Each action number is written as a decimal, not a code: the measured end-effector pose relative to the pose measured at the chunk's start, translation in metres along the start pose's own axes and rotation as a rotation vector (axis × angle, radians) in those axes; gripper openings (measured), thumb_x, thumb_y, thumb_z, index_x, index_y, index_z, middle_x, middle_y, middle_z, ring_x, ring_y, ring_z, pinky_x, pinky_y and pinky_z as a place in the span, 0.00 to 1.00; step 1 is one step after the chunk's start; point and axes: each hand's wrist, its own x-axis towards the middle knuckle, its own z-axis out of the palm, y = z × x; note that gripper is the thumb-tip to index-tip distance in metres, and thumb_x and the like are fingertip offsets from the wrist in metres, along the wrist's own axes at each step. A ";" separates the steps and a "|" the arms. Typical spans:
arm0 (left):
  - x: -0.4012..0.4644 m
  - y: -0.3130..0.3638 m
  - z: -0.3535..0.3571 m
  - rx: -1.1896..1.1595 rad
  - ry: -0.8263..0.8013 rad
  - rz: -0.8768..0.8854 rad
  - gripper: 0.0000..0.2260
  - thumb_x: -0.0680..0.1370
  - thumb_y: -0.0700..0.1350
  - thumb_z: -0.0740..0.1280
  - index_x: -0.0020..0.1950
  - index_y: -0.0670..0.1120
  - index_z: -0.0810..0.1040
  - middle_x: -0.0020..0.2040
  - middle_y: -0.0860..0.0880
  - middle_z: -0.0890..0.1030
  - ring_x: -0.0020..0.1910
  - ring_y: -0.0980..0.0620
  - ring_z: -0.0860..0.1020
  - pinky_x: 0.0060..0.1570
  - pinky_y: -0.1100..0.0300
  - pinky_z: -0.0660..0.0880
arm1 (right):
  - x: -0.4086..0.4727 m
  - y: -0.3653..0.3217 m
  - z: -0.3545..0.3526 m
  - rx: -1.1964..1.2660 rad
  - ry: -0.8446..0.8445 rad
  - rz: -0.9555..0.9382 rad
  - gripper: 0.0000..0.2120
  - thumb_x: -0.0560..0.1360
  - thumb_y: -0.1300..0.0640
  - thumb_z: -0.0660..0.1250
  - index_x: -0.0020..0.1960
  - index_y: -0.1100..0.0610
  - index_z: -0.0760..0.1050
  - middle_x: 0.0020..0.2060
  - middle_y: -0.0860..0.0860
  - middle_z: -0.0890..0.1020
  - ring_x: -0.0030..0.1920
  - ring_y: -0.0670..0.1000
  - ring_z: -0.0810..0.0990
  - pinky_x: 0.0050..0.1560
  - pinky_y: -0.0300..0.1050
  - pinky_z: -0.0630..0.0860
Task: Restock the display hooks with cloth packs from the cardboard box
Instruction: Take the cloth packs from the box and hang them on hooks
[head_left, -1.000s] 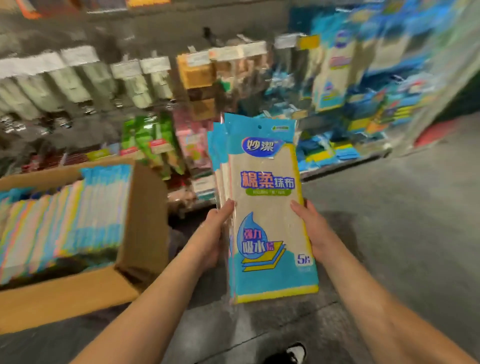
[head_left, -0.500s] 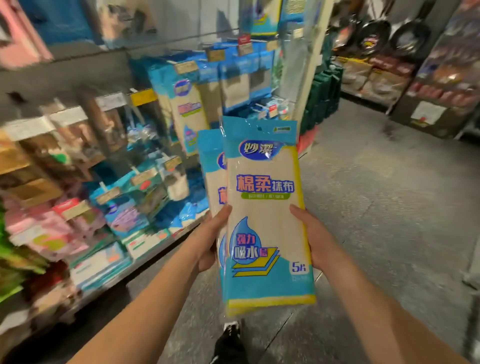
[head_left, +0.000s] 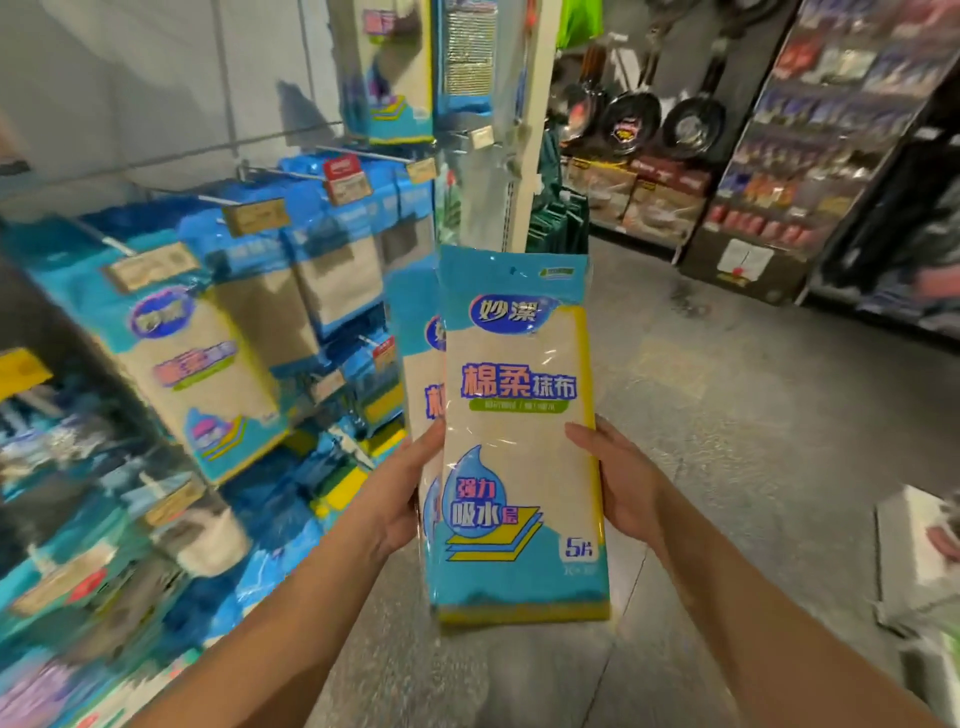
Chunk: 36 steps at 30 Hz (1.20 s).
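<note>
I hold a small stack of cloth packs (head_left: 519, 415) upright in front of me, blue and beige with a yellow edge. My left hand (head_left: 400, 493) grips the stack's left side, thumb on the front. My right hand (head_left: 618, 488) grips its right side, thumb on the front too. Behind the front pack a second one peeks out on the left. To the left, display hooks (head_left: 291, 171) with price tags carry the same kind of cloth packs (head_left: 208, 374). The cardboard box is out of view.
Shelving with blue packs fills the left side, down to a low shelf (head_left: 332, 483). A white post (head_left: 535, 119) ends that rack. Frying pans (head_left: 691, 124) hang on a far rack, with dark shelving (head_left: 857, 156) at right. Grey floor (head_left: 727, 441) runs ahead.
My view has swung right, away from the cardboard box and toward the blue cloth section. Both hands keep the same hold on the stack, which stays upright in front of me.
</note>
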 end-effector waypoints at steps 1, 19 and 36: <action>0.015 0.010 0.006 0.005 -0.015 0.003 0.26 0.74 0.54 0.69 0.69 0.45 0.77 0.61 0.40 0.83 0.57 0.39 0.83 0.48 0.45 0.83 | 0.015 -0.009 -0.004 0.001 0.000 -0.003 0.14 0.81 0.55 0.63 0.66 0.50 0.73 0.55 0.54 0.85 0.54 0.57 0.84 0.57 0.62 0.79; 0.277 0.112 0.135 -0.119 0.095 0.156 0.24 0.73 0.54 0.69 0.66 0.45 0.79 0.60 0.39 0.83 0.54 0.39 0.84 0.45 0.45 0.83 | 0.329 -0.213 -0.115 -0.314 -0.177 -0.170 0.15 0.80 0.51 0.65 0.65 0.55 0.73 0.48 0.52 0.84 0.45 0.50 0.82 0.46 0.47 0.80; 0.415 0.234 0.160 -0.166 0.217 0.397 0.25 0.76 0.52 0.69 0.71 0.44 0.75 0.63 0.37 0.81 0.61 0.35 0.80 0.58 0.36 0.78 | 0.543 -0.496 0.001 -1.535 -0.266 -0.948 0.21 0.79 0.46 0.66 0.69 0.54 0.73 0.64 0.53 0.78 0.60 0.54 0.76 0.55 0.44 0.70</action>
